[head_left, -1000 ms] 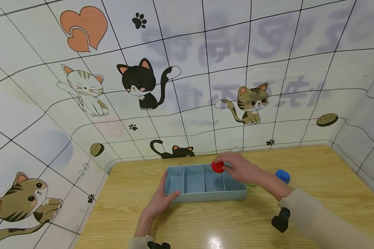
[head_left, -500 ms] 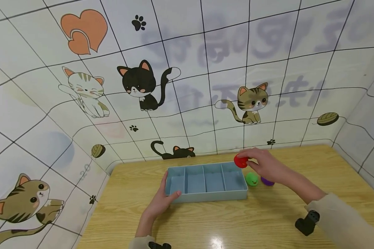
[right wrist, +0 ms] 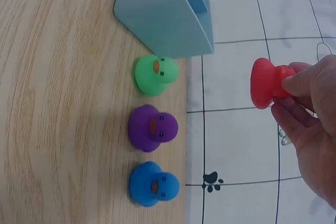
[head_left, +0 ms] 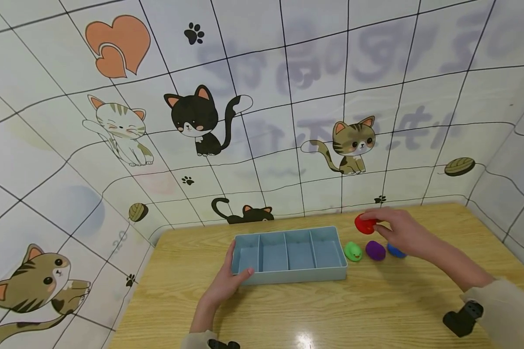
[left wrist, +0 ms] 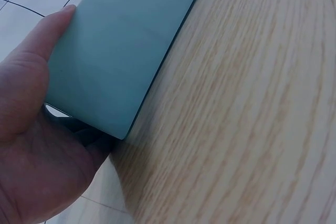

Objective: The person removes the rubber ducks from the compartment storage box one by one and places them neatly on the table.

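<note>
My right hand point(head_left: 401, 232) pinches a red rubber duck point(right wrist: 265, 82) between thumb and fingers, held up above the table to the right of the box. Below it a green rubber duck point(right wrist: 155, 74), a purple rubber duck point(right wrist: 149, 128) and a blue rubber duck point(right wrist: 152, 184) stand in a row. In the head view my hand partly covers the blue one. My left hand point(head_left: 224, 281) grips the left end of a light blue box point(head_left: 292, 276), thumb on its front wall and fingers behind the end. Its four-sided shell is split by dividers, and the compartments hold nothing.
The wooden table point(head_left: 332, 315) runs back to a tiled-pattern wall covering point(head_left: 279, 169) with cartoon cats, close behind the box. The green duck stands right beside the box's right end.
My right hand has carried the red duck rightward, from over the box to beyond its right end, uncovering the green and purple ducks. My left hand stays on the box.
</note>
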A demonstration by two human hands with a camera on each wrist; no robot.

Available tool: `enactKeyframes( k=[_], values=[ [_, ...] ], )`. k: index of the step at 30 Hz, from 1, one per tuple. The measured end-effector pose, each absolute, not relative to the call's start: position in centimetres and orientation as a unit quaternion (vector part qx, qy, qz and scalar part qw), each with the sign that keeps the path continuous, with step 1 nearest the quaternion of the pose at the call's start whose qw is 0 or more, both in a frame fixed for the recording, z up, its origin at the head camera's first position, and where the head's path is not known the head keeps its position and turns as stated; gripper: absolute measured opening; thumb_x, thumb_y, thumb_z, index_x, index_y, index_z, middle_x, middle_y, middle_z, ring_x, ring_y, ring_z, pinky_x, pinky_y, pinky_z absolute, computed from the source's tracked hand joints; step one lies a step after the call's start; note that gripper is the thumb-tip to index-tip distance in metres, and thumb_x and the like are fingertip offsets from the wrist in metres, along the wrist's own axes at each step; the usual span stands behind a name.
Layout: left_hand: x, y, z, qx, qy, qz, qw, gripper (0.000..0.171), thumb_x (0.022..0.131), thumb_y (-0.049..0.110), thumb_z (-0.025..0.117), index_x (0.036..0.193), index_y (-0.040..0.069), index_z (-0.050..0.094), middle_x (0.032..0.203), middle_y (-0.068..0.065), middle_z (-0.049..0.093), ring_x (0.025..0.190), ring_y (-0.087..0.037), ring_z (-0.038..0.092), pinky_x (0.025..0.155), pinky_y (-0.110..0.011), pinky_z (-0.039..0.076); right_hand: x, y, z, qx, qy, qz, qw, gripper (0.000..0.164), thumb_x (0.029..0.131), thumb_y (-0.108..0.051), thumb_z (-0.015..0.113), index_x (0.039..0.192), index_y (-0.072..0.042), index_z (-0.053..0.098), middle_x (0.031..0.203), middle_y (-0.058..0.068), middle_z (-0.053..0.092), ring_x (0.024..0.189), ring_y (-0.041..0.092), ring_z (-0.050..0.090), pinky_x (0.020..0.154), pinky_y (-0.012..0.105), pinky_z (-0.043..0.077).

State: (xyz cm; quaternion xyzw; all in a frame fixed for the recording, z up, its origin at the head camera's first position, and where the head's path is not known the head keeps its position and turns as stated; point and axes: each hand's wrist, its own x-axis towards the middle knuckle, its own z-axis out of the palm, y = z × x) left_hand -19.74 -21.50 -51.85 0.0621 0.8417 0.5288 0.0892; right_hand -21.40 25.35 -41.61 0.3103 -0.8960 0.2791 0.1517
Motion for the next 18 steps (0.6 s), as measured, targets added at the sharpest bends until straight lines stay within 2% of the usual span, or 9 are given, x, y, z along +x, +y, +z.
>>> enactKeyframes(
  k=[18],
  values=[
    [-19.8,-21.6,-51.9,0.062,0.836,0.538,0.089,0.101,0.095,0.031,0.076,0.166,0.027,0.004,0.169,-0.022,0.006,0.152,-0.049,0.011,0.115,-0.07,0.02,-20.2,30.2,-43.3,0.251,-0.92,0.251,0.166,0.041,0.075,0.02,0.076,0.112,0.005,0.07,0.109,0.023,0.071,0.093,0.044,0.069,0.074,0.055,0.058]
  ],
)
